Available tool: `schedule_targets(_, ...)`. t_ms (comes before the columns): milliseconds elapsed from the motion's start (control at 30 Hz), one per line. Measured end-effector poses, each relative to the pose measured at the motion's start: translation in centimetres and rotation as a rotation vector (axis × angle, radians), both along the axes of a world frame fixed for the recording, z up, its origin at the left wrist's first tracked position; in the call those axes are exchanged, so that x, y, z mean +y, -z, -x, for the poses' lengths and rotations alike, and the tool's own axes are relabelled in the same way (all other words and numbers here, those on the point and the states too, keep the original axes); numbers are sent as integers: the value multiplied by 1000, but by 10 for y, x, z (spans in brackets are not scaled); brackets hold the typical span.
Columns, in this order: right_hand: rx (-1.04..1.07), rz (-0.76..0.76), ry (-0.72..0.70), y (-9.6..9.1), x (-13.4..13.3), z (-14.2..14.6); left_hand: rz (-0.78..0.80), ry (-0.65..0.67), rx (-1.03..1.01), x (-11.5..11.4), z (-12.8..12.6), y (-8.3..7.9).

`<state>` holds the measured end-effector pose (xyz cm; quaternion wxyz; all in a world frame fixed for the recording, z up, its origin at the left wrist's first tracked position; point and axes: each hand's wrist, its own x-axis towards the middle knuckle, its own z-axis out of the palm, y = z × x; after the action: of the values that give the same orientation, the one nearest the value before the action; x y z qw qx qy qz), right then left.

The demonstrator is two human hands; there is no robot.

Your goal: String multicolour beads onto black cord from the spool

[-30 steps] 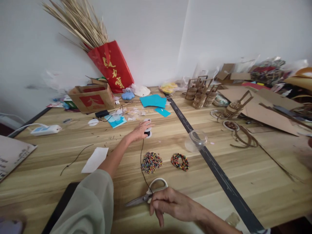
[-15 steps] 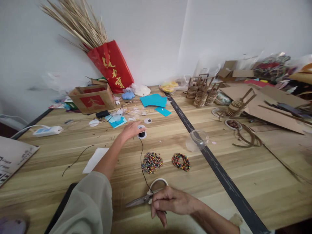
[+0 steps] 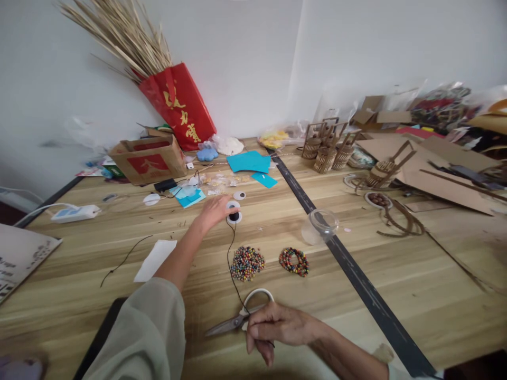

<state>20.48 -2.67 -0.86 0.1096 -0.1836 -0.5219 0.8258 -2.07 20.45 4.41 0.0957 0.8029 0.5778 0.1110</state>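
Note:
My left hand point(image 3: 216, 212) reaches out over the table, its fingers closed about a white-flanged spool of black cord point(image 3: 234, 216); the thumb lies across it. From the spool the black cord point(image 3: 228, 258) runs slackly down to my right hand point(image 3: 273, 328), which pinches it between thumb and fingers. A short end shows below those fingers. Scissors point(image 3: 227, 325) with white handles lie beside and partly behind my right hand, blades pointing left. Between the hands are a pile of small multicoloured beads point(image 3: 247, 264) and a coiled beaded string point(image 3: 293, 263).
A clear plastic jar point(image 3: 320, 228) stands on the dark strip to the right. White paper point(image 3: 156, 260) lies by my left forearm. Farther back are blue sheets point(image 3: 249, 162), a cardboard box point(image 3: 148, 161), a red bag point(image 3: 180, 108) and several small woven baskets point(image 3: 325, 158).
The spool has shifted slightly right and tilted, and the cord near it now hangs in a small loop. My right hand keeps its pinch almost unmoved.

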Motion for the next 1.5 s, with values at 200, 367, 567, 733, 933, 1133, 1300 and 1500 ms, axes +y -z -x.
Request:
schedule_targets(200, 2, 18, 5, -2, 0, -1, 65, 322, -100, 14, 12, 2)
schedule_targets(367, -11, 26, -1, -2, 0, 0, 145, 393, -151, 15, 14, -3)
schedule_targets(567, 7, 45, 2, 2, 0, 0, -31, 115, -66, 9, -1, 3)
schedule_targets(733, 21, 48, -17, 6, 1, 0, 13, 234, -98, 9, 2, 3)
schedule_targets(933, 11, 35, -18, 6, 0, 1, 40, 168, -94, 6, -1, 7)
schedule_targets(1133, -16, 28, -37, -2, -13, 6, -42, -80, -68, 5, -16, 16)
schedule_targets(1300, -26, -202, -40, -28, -31, -7, -41, -274, -64, 0, -24, 20)
schedule_targets(1500, 43, -558, -85, -81, -35, -21, -140, -378, -136, -16, -15, 7)
